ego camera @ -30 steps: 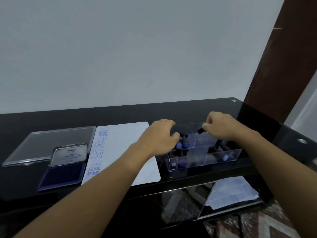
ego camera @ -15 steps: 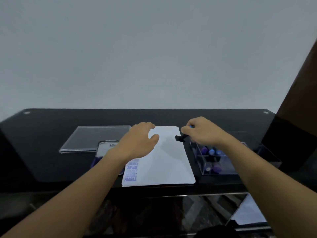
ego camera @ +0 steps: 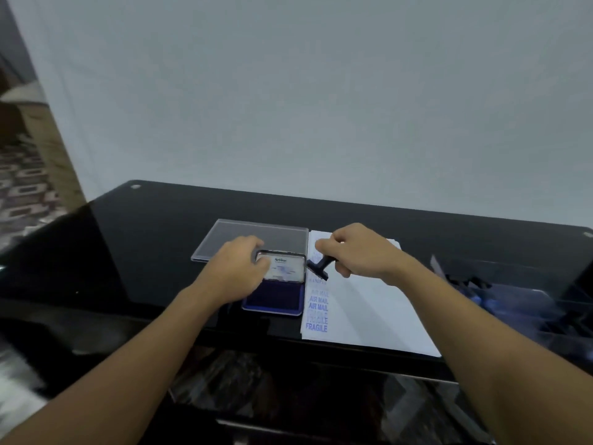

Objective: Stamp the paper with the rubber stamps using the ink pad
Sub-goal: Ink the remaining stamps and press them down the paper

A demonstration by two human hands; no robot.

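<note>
- The left hand (ego camera: 239,271) holds the raised lid (ego camera: 284,266) of the pad (ego camera: 272,300). Its fingers curl over the lid's top left corner and the thumb lies on the lid's pale face.
- Just below that thumb, on the side nearer the person, the pad's blue ink bed lies open and flat on the table (ego camera: 128,239).
- The right hand (ego camera: 359,252) pinches the stamp (ego camera: 318,268) by its handle. The fingers are curled tight round it, so most of the handle is hidden in the fist.
- The stamp juts out to the left of and below the right fingers. It is tilted, with its dark base turned toward the pad.
- The base sits just beside the lid's right edge, over the left margin of the paper (ego camera: 369,303). I cannot tell whether it touches either one.
- The paper lies under the right hand and runs from the fingers toward the person. Its left edge is just beside the pad.
- A column of blue prints (ego camera: 317,308) goes down the margin below the stamp. "AIR MAIL" twice and "FRAGILE" can be read; those nearer the fingers are too blurred.
- A clear flat cover (ego camera: 253,234) lies beyond the left fingers, on the far side of the pad.
- A clear box (ego camera: 519,303) stands well to the right of the right hand. It is blurred, with dark and blue shapes inside.
</note>
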